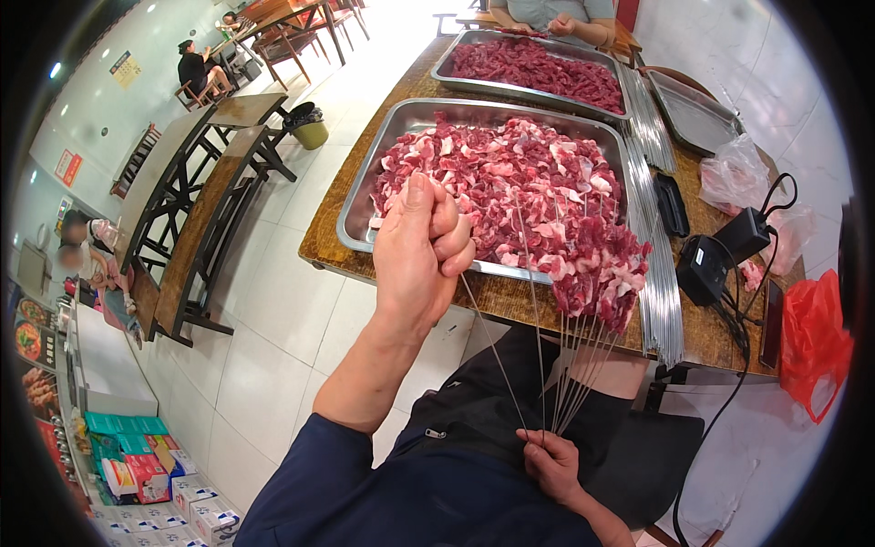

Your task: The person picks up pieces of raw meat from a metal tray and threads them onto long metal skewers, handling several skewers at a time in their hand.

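Observation:
My left hand [422, 249] is closed in a fist around the upper part of a thin metal skewer [493, 349]. Whether meat is inside the fist is hidden. Low in front of my body, my right hand [552, 461] pinches the lower ends of several fanned-out skewers [574, 372], including that one. One bare skewer [532, 294] rises between the two hands. Sliced red and white meat [601, 277] is threaded on the group at the right, by the near corner of a steel tray [352, 212]. A heap of cut meat [492, 164] fills the tray.
Behind stands a second tray [441, 68] of darker meat strips [540, 72], with a person [564, 20] beyond it. Loose skewers [656, 287] line the wooden table's [325, 236] right side, near a black power adapter [704, 267], its cable, plastic bags [735, 174] and a red bag [813, 335].

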A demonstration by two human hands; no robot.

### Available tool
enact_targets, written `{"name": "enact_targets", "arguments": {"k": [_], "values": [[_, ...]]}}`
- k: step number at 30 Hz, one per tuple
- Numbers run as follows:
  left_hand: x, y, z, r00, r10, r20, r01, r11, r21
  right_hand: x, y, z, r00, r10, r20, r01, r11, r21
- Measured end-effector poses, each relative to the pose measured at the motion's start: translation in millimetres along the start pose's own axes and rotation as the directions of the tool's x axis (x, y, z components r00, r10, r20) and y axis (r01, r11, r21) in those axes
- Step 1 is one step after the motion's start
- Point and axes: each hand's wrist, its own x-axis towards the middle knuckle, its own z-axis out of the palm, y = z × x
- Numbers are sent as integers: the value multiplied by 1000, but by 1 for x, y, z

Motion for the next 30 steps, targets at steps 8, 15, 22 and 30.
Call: {"name": "enact_targets", "arguments": {"k": [8, 15, 22, 30], "values": [[0, -4, -4, 995, -88, -40, 82, 987, -137, -1, 3, -2, 1000, -4, -3, 4, 1000, 0], [2, 3, -8, 994, -107, 38, 110, 988, -106, 0, 2, -2, 1000, -3, 0, 3, 1000, -16], [-10, -18, -2, 980, -189, 57, 191, 981, -40, -1, 6, -2, 1000, 8, -14, -7, 999, 38], [-3, -8, -7, 989, -145, 37, 147, 987, -65, -2, 7, -3, 1000, 1, -31, -1, 1000, -2]]}}
